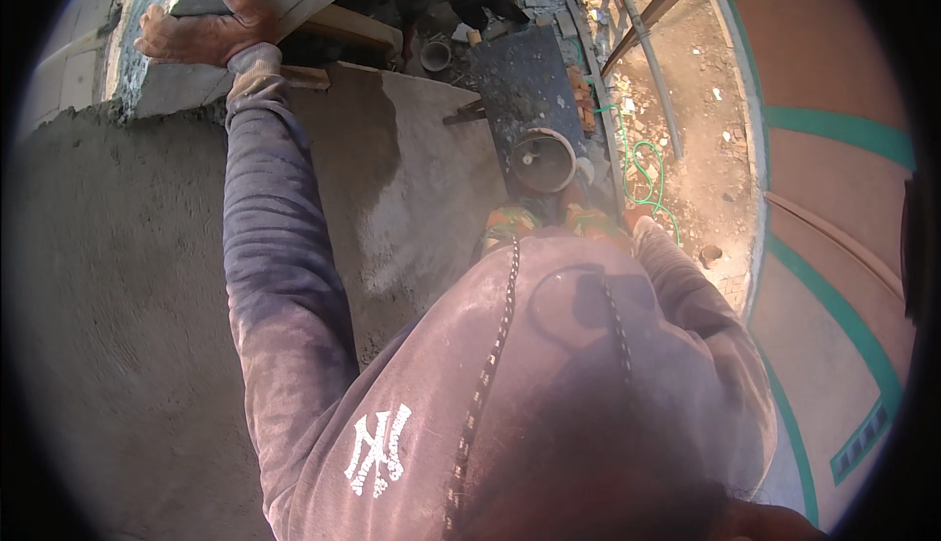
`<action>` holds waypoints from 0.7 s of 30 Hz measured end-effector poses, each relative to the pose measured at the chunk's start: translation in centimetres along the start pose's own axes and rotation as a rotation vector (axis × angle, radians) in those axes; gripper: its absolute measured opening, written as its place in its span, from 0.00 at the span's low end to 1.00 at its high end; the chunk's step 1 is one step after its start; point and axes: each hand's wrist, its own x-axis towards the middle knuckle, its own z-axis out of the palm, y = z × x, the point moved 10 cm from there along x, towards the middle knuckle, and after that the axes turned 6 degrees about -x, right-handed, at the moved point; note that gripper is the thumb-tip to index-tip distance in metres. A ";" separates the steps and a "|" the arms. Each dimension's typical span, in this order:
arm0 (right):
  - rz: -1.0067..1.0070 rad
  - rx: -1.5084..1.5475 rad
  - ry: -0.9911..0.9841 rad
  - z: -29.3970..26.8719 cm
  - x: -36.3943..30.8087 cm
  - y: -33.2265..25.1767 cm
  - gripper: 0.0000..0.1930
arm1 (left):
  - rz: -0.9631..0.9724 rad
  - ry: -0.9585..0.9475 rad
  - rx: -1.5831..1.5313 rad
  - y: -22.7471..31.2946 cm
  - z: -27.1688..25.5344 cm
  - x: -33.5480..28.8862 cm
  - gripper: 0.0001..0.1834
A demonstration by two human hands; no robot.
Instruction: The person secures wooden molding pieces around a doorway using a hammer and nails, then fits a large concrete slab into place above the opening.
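A person's left hand (208,37) presses, fingers unclenched, against a grey concrete ledge (186,90) at upper left. The right hand (639,215), low at the side, is too hidden to judge its grip. The ledge looks heavy, rigid, rough; its edge offers the best hold.

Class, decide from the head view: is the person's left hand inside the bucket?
No, the left hand is up at the grey concrete, apart from the bucket.

Right hand (638,215) mostly out of sight
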 end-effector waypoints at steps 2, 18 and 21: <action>-0.048 -0.073 -0.016 0.8 0.6 0.2 0.17 | 0.009 0.014 0.030 -0.1 0.2 -0.2 0.51; -0.586 -0.411 0.218 -11.1 15.8 -15.1 0.10 | -0.024 -0.018 0.098 -0.5 1.0 -0.6 0.52; -0.801 -0.431 0.269 -16.4 10.6 -21.5 0.08 | 0.012 0.013 0.133 -0.8 0.5 -0.9 0.51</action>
